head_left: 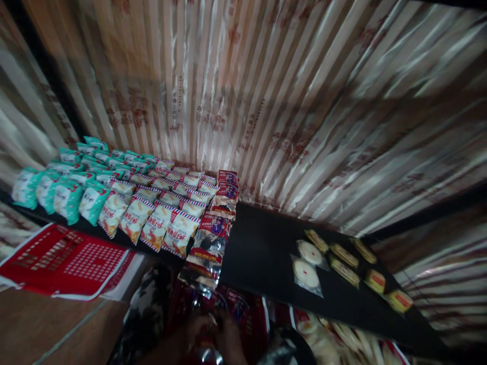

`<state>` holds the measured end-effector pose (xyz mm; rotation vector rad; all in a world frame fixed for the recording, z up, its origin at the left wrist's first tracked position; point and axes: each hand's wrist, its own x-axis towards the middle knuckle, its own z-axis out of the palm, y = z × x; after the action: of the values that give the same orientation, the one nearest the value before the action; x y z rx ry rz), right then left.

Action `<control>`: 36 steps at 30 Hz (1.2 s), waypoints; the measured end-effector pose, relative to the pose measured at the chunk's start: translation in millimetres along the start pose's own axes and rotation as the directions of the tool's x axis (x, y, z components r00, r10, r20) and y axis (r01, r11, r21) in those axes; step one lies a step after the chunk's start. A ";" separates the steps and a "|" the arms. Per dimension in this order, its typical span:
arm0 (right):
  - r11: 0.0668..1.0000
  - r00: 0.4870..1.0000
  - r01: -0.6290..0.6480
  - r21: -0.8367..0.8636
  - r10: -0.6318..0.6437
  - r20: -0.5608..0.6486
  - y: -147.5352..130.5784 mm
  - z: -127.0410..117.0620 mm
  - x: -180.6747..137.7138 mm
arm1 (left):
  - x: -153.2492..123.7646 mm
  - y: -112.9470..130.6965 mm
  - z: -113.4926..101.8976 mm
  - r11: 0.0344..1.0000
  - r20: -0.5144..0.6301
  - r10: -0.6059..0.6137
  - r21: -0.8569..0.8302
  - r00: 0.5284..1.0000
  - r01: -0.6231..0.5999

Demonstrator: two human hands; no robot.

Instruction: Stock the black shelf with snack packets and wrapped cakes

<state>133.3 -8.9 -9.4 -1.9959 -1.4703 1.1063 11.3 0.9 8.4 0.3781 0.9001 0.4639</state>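
Note:
At the bottom, in dim, blurred light, my left hand (194, 327) and my right hand (228, 334) are close together, fingers curled in at a dark red, shiny snack packet (207, 340). Exactly how the fingers grip it is hard to make out. More dark red and purple wrapping (239, 304) lies around them, near my lap. Just beyond, a row of similar purple and silver snack packets (209, 238) lies overlapping on the black shelf (258, 253), the nearest one hanging over its front edge.
White-and-red snack bags (135, 220) and turquoise bags (63, 197) stand in rows on the left. To the right lie round white wrapped pieces (306, 274) and several yellow packs (344, 271). A red printed sheet (72, 261) hangs at the front left. Striped sheeting (228, 101) forms the back.

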 end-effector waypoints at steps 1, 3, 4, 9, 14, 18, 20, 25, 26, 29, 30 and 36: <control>1.000 1.000 0.006 0.027 -0.006 -0.007 -2.4 -6.3 -6.5 | 9.6 4.9 -3.1 0.999 -0.069 0.044 0.033 0.997 -0.042; 0.997 0.994 -0.014 0.071 0.022 -0.107 -4.4 -17.0 -18.8 | 19.8 8.6 -6.1 0.997 -0.117 0.076 0.030 0.990 -0.073; 0.996 0.987 -0.019 0.088 0.033 -0.158 -4.0 -21.2 -24.3 | 20.4 8.2 -5.6 0.996 -0.122 0.088 0.032 0.989 -0.085; 0.988 0.913 0.008 0.151 0.055 -0.405 4.0 -37.7 -43.8 | 3.2 3.8 10.6 0.991 -0.099 0.128 0.052 0.987 -0.123; 0.962 0.868 0.013 0.272 0.125 -0.481 2.3 -56.1 -58.5 | -13.3 6.9 32.2 0.989 -0.075 0.135 0.071 0.988 -0.130; 0.901 0.848 0.012 0.434 0.221 -0.482 -8.0 -67.9 -70.9 | -28.6 10.0 47.6 0.985 0.020 0.143 0.093 0.990 -0.144; 0.840 0.841 0.016 0.542 0.282 -0.462 -13.7 -72.8 -77.1 | -34.4 10.7 53.1 0.982 0.053 0.153 0.106 0.987 -0.158; 0.715 0.851 0.022 0.699 0.353 -0.388 -26.6 -85.7 -88.6 | -40.8 11.9 63.1 0.958 0.077 0.221 0.170 0.972 -0.232; 0.691 0.860 0.029 0.723 0.351 -0.370 -29.3 -88.0 -89.6 | -41.7 12.7 65.6 0.950 0.073 0.243 0.183 0.967 -0.253; 0.634 0.877 0.045 0.772 0.345 -0.335 -39.3 -92.5 -91.1 | -45.3 17.5 74.6 0.934 0.068 0.301 0.179 0.951 -0.308; 0.629 0.880 0.040 0.776 0.346 -0.326 -43.3 -93.3 -91.3 | -46.7 19.8 77.7 0.929 0.071 0.318 0.173 0.945 -0.326; 0.783 0.878 0.059 0.619 0.254 -0.406 -68.8 -94.8 -86.5 | -55.9 41.1 84.9 0.872 0.083 0.450 0.174 0.889 -0.458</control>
<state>157.5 -54.1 126.9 -1.6957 -0.6304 0.8908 41.3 -4.6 113.7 0.7819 0.8154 0.8042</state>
